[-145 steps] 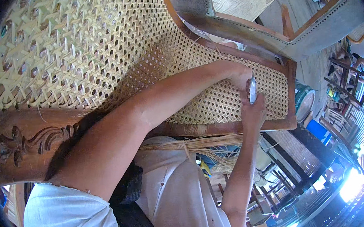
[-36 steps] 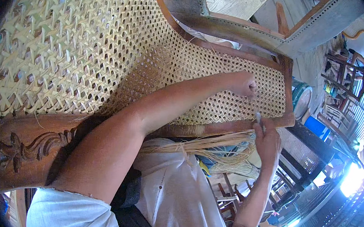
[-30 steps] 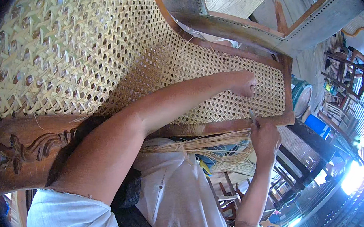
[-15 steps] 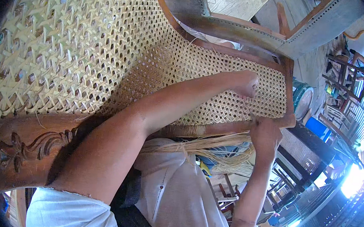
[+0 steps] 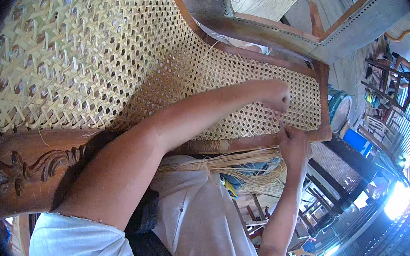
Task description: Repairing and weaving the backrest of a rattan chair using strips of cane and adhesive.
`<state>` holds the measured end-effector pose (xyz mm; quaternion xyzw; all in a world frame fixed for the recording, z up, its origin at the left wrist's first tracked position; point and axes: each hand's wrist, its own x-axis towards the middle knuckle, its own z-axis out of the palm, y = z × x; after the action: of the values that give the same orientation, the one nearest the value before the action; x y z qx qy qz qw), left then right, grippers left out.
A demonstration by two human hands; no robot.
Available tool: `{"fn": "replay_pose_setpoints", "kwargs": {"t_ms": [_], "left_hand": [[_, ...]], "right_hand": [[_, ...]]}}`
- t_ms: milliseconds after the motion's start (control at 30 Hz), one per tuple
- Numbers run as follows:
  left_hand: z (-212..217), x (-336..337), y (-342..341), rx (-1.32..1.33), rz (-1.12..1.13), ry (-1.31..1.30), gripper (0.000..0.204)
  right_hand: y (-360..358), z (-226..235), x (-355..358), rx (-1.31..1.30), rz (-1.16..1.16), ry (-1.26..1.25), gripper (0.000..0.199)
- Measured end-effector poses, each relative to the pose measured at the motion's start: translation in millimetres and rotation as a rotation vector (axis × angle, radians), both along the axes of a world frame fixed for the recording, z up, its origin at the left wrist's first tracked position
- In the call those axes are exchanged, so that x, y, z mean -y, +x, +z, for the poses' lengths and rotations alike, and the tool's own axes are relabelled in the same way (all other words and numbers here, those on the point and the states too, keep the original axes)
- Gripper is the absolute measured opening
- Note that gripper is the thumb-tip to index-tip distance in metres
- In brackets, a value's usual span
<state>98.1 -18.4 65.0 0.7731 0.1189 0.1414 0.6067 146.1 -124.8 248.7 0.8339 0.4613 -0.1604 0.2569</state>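
Note:
Woven cane webbing in a hexagonal pattern fills a curved brown wooden frame, which lies across in front of me. My left arm reaches over it from the lower left. Above the narrower right part of the webbing, my left hand is closed, its fingertips mostly turned from view. Just below and nearer me, my right hand pinches with thumb and forefinger at the webbing's near edge, beside the frame's corner. Whatever lies in either grip is too small to make out. A bundle of loose cane strands lies over my lap, below the frame.
Carved leaf scrollwork decorates the near rail at left. Beyond the webbing stands another wooden frame with rows of small holes. To the right are a green drum, a blue container and several wooden chairs. Another person's legs show at far right.
My right hand has shifted a little left and up, closer to my left hand. The left hand has turned slightly and its knuckles sit a bit lower.

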Motion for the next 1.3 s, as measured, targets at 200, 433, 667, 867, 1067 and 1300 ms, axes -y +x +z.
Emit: {"fn": "replay_pose_setpoints", "kwargs": {"t_ms": [200,433,667,867,1067,1300], "left_hand": [[15,5,-19,-0.012,0.077,-0.004,0.026],[21,6,-25,-0.026,0.060,0.002,0.021],[27,14,-22,-0.051,0.035,0.079,0.014],[35,29,-1,0.208,-0.005,-0.213,0.021],[26,23,1,0.239,-0.042,-0.491,0.027],[13,24,-1,0.118,0.068,-0.348,0.020]], "right_hand": [[18,6,5,0.000,-0.047,0.038,0.028],[21,-53,12,-0.098,-0.095,0.351,0.023],[59,-6,42,-0.328,-0.184,0.670,0.019],[70,4,46,-0.497,-0.215,0.737,0.020],[36,16,24,-0.429,-0.171,0.729,0.024],[4,34,10,0.046,0.058,-0.035,0.019]]}}
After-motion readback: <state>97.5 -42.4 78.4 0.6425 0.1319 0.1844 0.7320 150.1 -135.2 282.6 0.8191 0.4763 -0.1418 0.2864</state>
